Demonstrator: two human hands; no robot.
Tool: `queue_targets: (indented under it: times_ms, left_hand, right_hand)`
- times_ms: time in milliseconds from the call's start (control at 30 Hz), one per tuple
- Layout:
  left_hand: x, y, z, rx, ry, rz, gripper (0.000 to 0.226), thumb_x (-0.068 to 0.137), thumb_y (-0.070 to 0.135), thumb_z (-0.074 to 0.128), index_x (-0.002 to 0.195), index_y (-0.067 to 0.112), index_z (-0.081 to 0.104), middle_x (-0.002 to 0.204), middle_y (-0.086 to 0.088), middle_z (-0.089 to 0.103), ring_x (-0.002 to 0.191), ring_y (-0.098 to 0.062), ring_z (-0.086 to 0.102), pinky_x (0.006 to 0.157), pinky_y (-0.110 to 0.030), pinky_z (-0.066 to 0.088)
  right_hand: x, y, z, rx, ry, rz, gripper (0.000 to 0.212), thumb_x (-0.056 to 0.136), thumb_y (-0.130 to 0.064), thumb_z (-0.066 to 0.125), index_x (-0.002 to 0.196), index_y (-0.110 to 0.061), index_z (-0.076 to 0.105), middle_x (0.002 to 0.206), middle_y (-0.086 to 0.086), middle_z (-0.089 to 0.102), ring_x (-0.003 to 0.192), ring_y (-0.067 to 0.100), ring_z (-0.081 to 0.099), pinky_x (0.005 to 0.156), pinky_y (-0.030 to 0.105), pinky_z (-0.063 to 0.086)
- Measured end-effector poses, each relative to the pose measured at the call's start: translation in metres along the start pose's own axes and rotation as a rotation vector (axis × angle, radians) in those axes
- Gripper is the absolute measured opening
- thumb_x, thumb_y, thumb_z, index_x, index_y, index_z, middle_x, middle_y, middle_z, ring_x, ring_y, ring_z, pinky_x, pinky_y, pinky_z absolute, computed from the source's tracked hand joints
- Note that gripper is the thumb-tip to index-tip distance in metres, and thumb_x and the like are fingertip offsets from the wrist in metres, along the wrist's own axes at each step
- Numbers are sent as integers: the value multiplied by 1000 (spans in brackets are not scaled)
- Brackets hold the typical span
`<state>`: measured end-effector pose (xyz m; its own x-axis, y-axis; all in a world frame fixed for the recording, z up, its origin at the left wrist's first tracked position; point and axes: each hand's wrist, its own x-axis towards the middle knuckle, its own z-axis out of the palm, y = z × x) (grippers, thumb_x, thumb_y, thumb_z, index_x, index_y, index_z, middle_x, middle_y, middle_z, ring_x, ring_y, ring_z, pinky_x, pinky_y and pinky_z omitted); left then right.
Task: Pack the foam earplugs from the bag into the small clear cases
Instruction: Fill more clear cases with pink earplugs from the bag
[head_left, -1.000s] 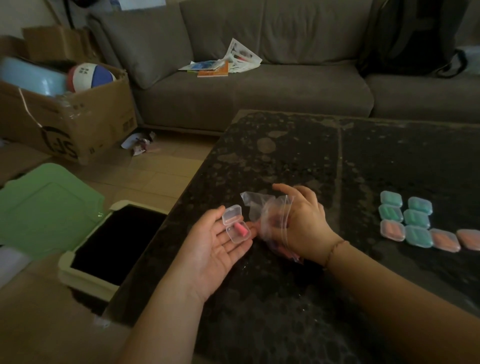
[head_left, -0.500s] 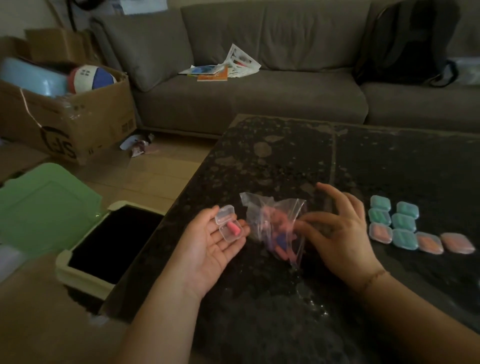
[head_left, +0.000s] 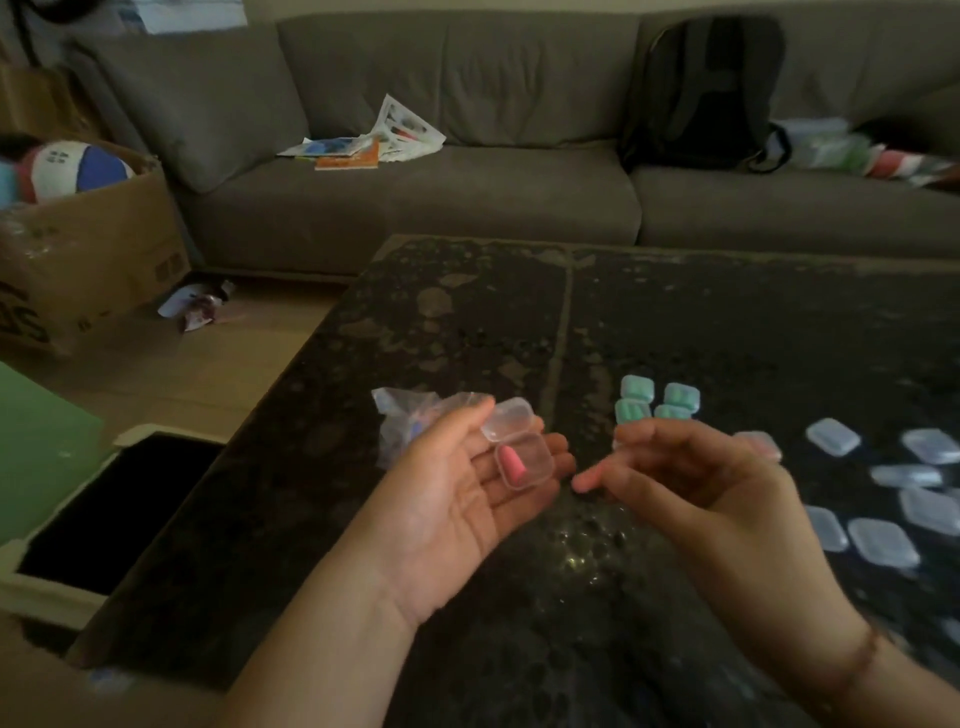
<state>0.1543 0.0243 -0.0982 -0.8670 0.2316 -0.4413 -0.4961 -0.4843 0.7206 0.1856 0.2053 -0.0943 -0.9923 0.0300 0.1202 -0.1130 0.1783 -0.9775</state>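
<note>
- Earplug (head_left: 513, 462), pink, lies in open clear case (head_left: 523, 461) resting on left hand (head_left: 457, 499); fingers straight, palm up.
- Bag (head_left: 402, 423) now lies on desk (head_left: 467, 332) behind left hand; right hand (head_left: 691, 483) has released it.
- Right fingers (head_left: 597, 480) loosely curled, gripping nothing, beside the case.

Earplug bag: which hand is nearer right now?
Left. The left hand, carrying the open case, sits right in front of the bag, overlapping it in view. The right hand is off to the bag's right, beyond the case.
</note>
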Motion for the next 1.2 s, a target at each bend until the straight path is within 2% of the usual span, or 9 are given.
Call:
queue_targets:
  times_ms: [100,200,300,500,667,767,867,1067,1200]
  left_hand:
    - [8,-9,13,5,-91,-66,56,82,37,65,125,1,68,115,-24,74,96,-27,76,82,-38,64]
    - [16,-16,23,35,-138,-78,52,87,36,63,127,2,68,111,-21,74,90,-24,74,84,-37,62]
    - [21,-19,28,56,-163,-79,51,87,36,61,125,2,68,106,-19,74,85,-23,73,79,-36,63]
    - [26,-25,26,114,-158,-71,48,81,35,64,116,4,73,103,-18,76,87,-23,75,79,-35,63]
    - [30,-25,22,143,-164,-63,41,72,19,68,109,2,76,109,-20,77,97,-28,76,86,-36,62]
    - [31,-25,23,245,-178,-37,34,85,1,66,118,9,67,109,-14,78,103,-24,76,86,-32,61]
    - [33,-28,24,325,-190,-32,43,91,-3,64,130,14,58,113,-11,77,106,-23,74,90,-34,60]
    - [39,-36,30,513,-186,6,55,93,-4,62,136,28,51,114,-7,78,108,-22,74,104,-45,53]
    - [43,-41,38,610,-160,56,61,93,1,66,135,41,45,110,-1,79,105,-15,74,93,-34,60]
  right_hand:
    - [2,5,-8,-184,64,-201,26,70,-31,70,96,-32,69,90,-17,73,87,3,70,75,14,54]
    - [5,15,-15,-309,74,-364,22,75,-30,70,96,-35,69,94,-17,70,94,7,68,80,19,54]
    - [10,23,-18,-390,55,-405,19,75,-26,72,93,-31,72,96,-16,67,97,6,65,82,18,53]
    - [14,30,-18,-463,-14,-350,39,70,-6,79,86,-40,67,89,-23,66,95,-5,62,82,6,45]
    - [14,32,-23,-300,43,-223,33,80,3,67,85,-30,72,88,-14,71,90,6,68,76,21,55]
    - [19,29,-30,-110,111,-12,25,88,-4,63,93,-27,71,91,-12,72,88,4,69,74,25,58]
    - [23,30,-32,-160,-7,87,18,90,-21,62,104,-31,67,91,-13,72,83,4,70,72,26,59]
    - [24,35,-36,-416,-134,-31,24,83,-38,66,103,-48,59,98,-33,59,92,-12,59,74,6,49]
    - [27,37,-44,-437,-214,-55,24,84,-42,65,107,-45,61,100,-28,63,97,-12,58,79,7,49]
